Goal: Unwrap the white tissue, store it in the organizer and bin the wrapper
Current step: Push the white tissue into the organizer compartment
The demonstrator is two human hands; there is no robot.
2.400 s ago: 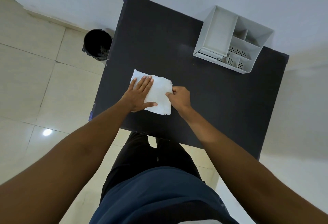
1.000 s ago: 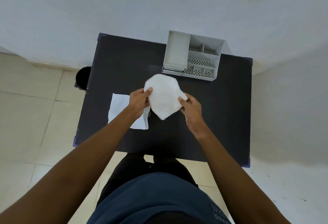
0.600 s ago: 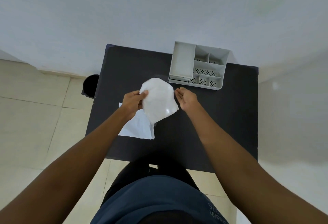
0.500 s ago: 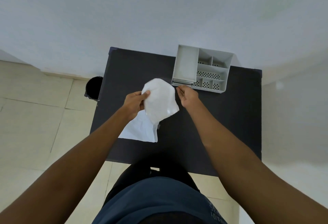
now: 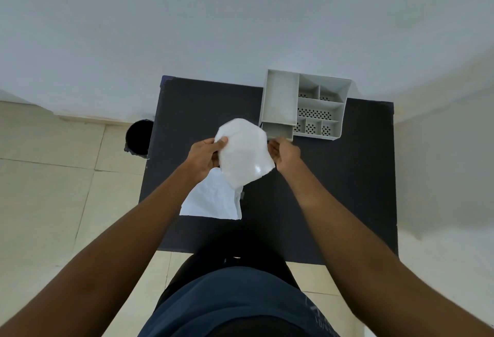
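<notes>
A glossy white wrapper (image 5: 243,155) hangs in the air over the black table (image 5: 336,192). My left hand (image 5: 204,156) pinches its left edge with the thumb on top. My right hand (image 5: 286,153) grips its right edge with curled fingers. Below it, a flat, crinkled white tissue (image 5: 213,199) lies on the table near the front edge, partly hidden by my left wrist and the wrapper. The grey organizer (image 5: 279,96) stands at the table's back right, just beyond my right hand, and its compartments look empty.
A black bin (image 5: 139,137) stands on the tiled floor by the table's left back corner. White walls close in behind and to the right of the table.
Both hands lifted the glossy sheet off the flat white sheet and raised it. The view has since shifted a little; the hands and wrapper sit slightly closer to the organizer.
</notes>
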